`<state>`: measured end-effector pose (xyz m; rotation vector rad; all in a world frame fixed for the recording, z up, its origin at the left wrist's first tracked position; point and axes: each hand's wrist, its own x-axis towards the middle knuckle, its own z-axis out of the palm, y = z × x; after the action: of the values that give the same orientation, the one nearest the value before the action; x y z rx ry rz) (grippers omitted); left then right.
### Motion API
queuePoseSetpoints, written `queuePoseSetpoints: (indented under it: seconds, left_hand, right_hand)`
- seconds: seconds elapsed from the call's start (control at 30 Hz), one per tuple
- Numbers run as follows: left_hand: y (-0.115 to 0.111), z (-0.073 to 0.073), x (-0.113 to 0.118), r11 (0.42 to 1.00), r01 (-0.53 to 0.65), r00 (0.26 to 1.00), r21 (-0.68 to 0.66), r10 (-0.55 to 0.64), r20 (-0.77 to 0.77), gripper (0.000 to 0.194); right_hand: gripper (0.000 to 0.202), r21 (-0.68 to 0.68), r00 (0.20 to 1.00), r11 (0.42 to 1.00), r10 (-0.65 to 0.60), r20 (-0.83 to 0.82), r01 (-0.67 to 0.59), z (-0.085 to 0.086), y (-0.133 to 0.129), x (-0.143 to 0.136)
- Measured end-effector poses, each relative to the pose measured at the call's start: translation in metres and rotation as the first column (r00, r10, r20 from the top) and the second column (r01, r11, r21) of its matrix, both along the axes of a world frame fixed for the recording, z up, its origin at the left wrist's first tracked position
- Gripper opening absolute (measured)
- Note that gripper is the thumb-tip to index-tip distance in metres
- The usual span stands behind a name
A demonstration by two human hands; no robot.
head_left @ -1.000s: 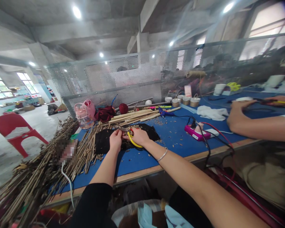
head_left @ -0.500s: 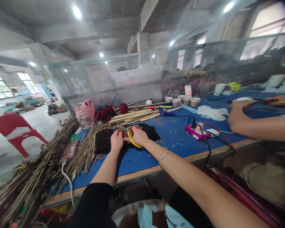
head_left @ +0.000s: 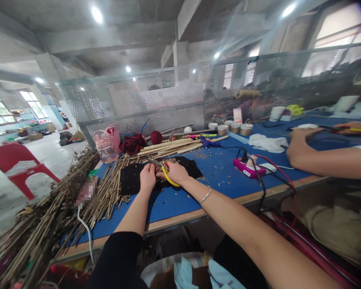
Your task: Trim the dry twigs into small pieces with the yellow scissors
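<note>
My right hand (head_left: pixel 175 172) is closed around a pair of yellow-handled shears (head_left: pixel 170 180), whose metal blades point to the upper left. Just left of them, my left hand (head_left: pixel 148 176) is closed with thumb and fingers pressed together near the blades; what it pinches is too small to make out. Both hands are over a black cloth (head_left: pixel 129 178) strewn with small brown plant bits. Thin dry stalks (head_left: pixel 112 186) lie at the cloth's left side. Behind it are thicker pale sticks (head_left: pixel 168 146).
A blue-topped table (head_left: pixel 219 176) carries a pink bag (head_left: pixel 108 140), a blue glue gun (head_left: pixel 206 141), a magenta power strip (head_left: pixel 249 168) with cables, and small pots (head_left: pixel 235 127). Dry branches (head_left: pixel 48 216) overhang the left edge. A co-worker's arm (head_left: pixel 321 158) reaches in from the right.
Both hands keep nearly the same place and hold. The shears' blades look slightly shifted, and the whole view has drifted a little to the left.
</note>
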<state>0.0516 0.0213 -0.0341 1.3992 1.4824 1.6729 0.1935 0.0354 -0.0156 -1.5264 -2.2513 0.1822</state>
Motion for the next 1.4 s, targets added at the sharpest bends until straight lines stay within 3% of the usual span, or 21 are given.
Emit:
queuePoseSetpoints:
  seconds: [0.33,0.63,1.0,1.4]
  left_hand:
    - [0.0007,-0.0020,0.0010,1.000,0.005,0.985,0.003,-0.005,0.173,0.020]
    - [0.0042,0.0029,0.0048,0.994,0.094,0.916,-0.048,-0.067,0.395,0.022]
    - [0.0050,-0.0015,0.0058,0.972,0.228,0.886,-0.058,-0.182,0.426,0.027]
    - [0.0053,-0.0031,0.0052,0.983,0.182,0.905,-0.013,-0.162,0.393,0.021]
  right_hand:
    - [0.065,-0.027,1.000,0.999,-0.020,0.013,0.021,-0.0008,0.0020,-0.0028]
    - [0.066,0.022,0.999,0.999,-0.048,0.008,0.048,0.0008,-0.0001,-0.0019]
    - [0.063,0.020,1.000,1.000,0.000,0.027,-0.001,0.0033,-0.0044,-0.0031]
    - [0.064,0.040,1.000,0.999,0.009,0.018,-0.010,0.0003,-0.0030,-0.0033]
